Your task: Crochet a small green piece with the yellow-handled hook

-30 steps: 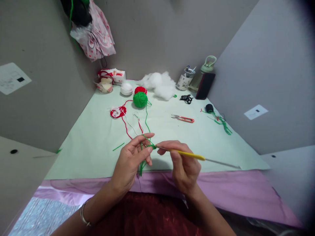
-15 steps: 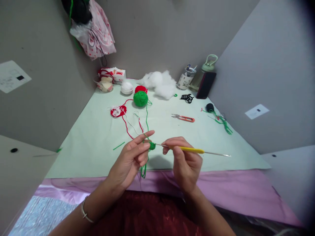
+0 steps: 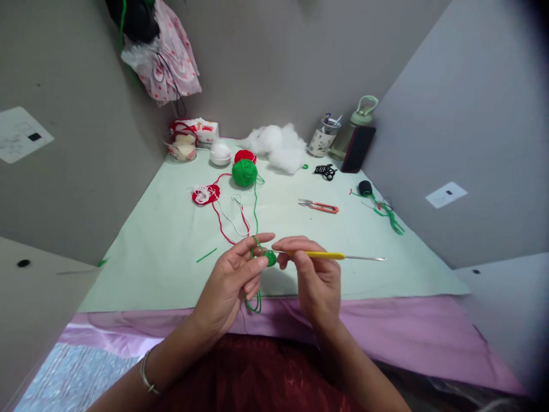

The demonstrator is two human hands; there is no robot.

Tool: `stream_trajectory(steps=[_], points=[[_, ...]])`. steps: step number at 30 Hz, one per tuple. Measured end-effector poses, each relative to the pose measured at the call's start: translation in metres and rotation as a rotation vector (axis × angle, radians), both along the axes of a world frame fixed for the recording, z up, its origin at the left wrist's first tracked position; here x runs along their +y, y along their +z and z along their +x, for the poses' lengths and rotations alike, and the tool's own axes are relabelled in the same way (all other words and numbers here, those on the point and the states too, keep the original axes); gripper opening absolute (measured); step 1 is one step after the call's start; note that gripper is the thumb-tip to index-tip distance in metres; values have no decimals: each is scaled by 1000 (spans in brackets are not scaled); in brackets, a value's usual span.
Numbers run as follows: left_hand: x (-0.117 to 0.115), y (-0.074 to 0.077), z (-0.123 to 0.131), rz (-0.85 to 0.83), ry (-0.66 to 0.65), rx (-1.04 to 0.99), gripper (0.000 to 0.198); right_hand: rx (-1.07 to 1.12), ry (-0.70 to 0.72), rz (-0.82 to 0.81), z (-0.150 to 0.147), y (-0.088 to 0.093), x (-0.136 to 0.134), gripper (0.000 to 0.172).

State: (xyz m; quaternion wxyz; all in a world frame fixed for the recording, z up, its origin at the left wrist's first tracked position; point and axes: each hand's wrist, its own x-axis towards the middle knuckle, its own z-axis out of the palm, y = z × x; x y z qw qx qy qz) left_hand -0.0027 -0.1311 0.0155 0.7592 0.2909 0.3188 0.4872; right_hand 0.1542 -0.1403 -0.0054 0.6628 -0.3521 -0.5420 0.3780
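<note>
Between thumb and fingers, my left hand (image 3: 234,277) pinches a small green crochet piece (image 3: 270,258). Green yarn passes over its raised index finger and runs back to the green yarn ball (image 3: 244,173); a loop of yarn hangs below the palm. My right hand (image 3: 318,280) is closed around a crochet hook with a yellow handle (image 3: 319,254), held nearly level. The hook's left tip is at the upper edge of the green piece, and its bare metal end points right. Whether a loop sits on the tip is too small to tell.
Red-handled thread snips (image 3: 319,206) lie beyond my right hand. A red piece with white yarn (image 3: 206,194) lies to the left. White stuffing (image 3: 281,147), a pen cup (image 3: 323,138), a bottle (image 3: 363,117) and a phone (image 3: 359,149) stand along the back; green scraps (image 3: 390,217) lie right.
My right hand has moved left, bringing the hook closer to my left hand. The green piece and my left fingers have shifted slightly right and lower.
</note>
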Motion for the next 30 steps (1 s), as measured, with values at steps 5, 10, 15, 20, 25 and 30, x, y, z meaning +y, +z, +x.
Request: stream_trajectory(steps=[5,10,15,20,25,30], points=[[-2,-6,3,46,77,74,45,-328,-165,166,-3,0,-5,25],[4,-7,0,-106,-46,-90,44,-574,-285,357,-1,-3,-8,34],[9,-4,-4,-134,3,-145,38,-91,-113,19,3,0,0,23],[3,-5,1,-4,18,16,37,-25,11,-72,0,1,3,17],[1,-4,0,24,16,67,31,171,77,-167,3,0,5,18],[2,-3,-2,36,31,93,31,137,89,-131,5,3,2,22]])
